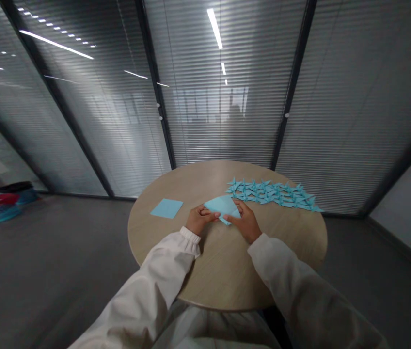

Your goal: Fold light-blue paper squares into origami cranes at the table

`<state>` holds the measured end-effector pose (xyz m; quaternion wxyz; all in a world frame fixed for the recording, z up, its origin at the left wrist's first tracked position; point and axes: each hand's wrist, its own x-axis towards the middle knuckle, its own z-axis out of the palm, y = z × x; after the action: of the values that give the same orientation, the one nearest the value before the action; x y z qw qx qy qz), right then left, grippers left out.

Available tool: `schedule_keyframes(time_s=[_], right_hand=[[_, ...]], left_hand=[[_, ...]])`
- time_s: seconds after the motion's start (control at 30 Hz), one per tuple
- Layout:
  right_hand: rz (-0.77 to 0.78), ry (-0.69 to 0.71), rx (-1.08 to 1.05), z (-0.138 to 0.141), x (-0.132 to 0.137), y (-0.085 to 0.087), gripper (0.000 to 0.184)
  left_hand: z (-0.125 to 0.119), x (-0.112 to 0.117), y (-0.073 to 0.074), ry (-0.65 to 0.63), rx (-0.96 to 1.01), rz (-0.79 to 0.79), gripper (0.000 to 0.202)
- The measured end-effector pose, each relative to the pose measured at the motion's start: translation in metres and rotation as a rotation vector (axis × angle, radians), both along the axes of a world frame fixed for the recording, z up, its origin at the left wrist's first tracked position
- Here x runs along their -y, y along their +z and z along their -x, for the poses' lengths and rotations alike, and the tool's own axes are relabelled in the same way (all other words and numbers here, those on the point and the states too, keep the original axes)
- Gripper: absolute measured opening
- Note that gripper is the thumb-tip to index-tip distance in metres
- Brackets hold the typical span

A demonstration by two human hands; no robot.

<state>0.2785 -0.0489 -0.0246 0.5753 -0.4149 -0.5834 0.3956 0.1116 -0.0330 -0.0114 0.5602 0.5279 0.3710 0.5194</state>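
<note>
Between my hands, above the middle of the round table (223, 271), is a partly folded sheet of light blue origami paper (223, 205). My left hand (199, 218) pinches its left lower edge between thumb and fingers. At the right side, my right hand (246, 220) grips it with the thumb in front and the fingers behind, partly hidden by the paper. A flat blue paper square (166, 208) lies on the table to the left of my left hand. Beyond my right hand, rows of folded blue paper cranes (273, 192) stand close together.
Glass partitions with blinds (223, 126) rise just behind the table. The rows of cranes reach the table's right edge. On the floor at far left are a red and blue basket (0, 207) and a dark-rimmed bin (20, 191).
</note>
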Motion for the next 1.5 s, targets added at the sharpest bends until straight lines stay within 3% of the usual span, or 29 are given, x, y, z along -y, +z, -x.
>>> schedule_keyframes(time_s=[0.63,1.0,1.5], right_hand=[[0.007,-0.039,-0.063,0.0016,0.0017,0.0045,0.046],[0.007,-0.053,-0.024,-0.0014,-0.0026,-0.0007,0.044],[0.005,-0.017,-0.077,-0.0004,-0.0006,0.0023,0.048]], left_hand=[[0.0008,0.0022,0.0094,0.138,0.073,-0.026,0.037],[0.0024,-0.0037,0.0032,0.154,0.140,-0.035,0.040],[0.0035,0.0021,0.0079,0.182,-0.018,-0.049,0.034]])
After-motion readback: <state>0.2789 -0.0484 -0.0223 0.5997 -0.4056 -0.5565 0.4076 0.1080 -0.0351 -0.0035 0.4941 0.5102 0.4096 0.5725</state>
